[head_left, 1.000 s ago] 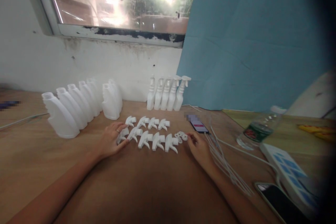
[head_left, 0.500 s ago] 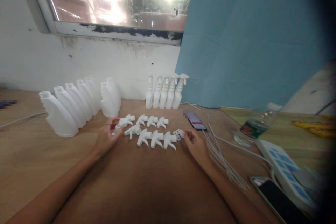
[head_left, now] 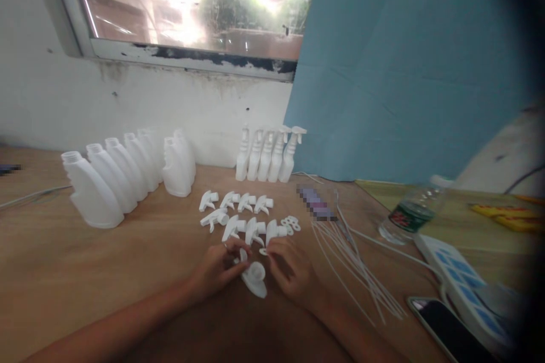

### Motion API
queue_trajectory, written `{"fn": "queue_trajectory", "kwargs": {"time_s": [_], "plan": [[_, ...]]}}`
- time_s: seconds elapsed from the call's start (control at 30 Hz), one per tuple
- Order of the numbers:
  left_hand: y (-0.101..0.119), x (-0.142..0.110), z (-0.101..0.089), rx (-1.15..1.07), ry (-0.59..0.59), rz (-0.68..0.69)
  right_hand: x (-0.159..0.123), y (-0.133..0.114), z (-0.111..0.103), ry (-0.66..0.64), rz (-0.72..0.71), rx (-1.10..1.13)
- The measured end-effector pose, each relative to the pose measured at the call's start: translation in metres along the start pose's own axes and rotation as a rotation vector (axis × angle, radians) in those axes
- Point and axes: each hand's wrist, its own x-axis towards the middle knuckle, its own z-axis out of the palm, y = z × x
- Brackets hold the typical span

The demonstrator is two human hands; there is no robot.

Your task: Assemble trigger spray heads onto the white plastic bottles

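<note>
My left hand (head_left: 223, 265) grips a white trigger sprayer head (head_left: 254, 279), its round collar facing up and toward me. Between the fingertips of my right hand (head_left: 293, 272) is a small white ring-shaped washer (head_left: 264, 251), held close beside the sprayer head's collar. Just beyond my hands lie two rows of white trigger sprayer heads (head_left: 233, 228) on the table. A small cluster of washers (head_left: 290, 224) sits at the right end of the nearer row.
Empty white bottles (head_left: 97, 193) line the left. Several assembled spray bottles (head_left: 265, 157) stand by the wall. To the right are white tubes (head_left: 353, 264), a phone (head_left: 447, 323), a power strip (head_left: 457, 281) and a clear water bottle (head_left: 411, 215).
My left hand has brought a sprayer head from the left of the rows toward me. My right hand has moved from the washer cluster to beside it, carrying a washer.
</note>
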Motion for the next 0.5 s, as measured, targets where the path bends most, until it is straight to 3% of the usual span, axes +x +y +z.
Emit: {"fn": "queue_trajectory", "kwargs": {"time_s": [0.17, 0.33, 0.5], "plan": [[-0.005, -0.007, -0.004, 0.108, -0.013, -0.025, -0.003, -0.002, 0.004, -0.094, -0.125, -0.009], [-0.01, -0.011, -0.006, 0.203, -0.008, -0.035, -0.002, -0.004, 0.002, -0.171, -0.138, 0.041], [-0.011, -0.012, -0.007, 0.216, -0.017, 0.042, 0.0, -0.01, 0.001, -0.222, -0.136, 0.092]]}}
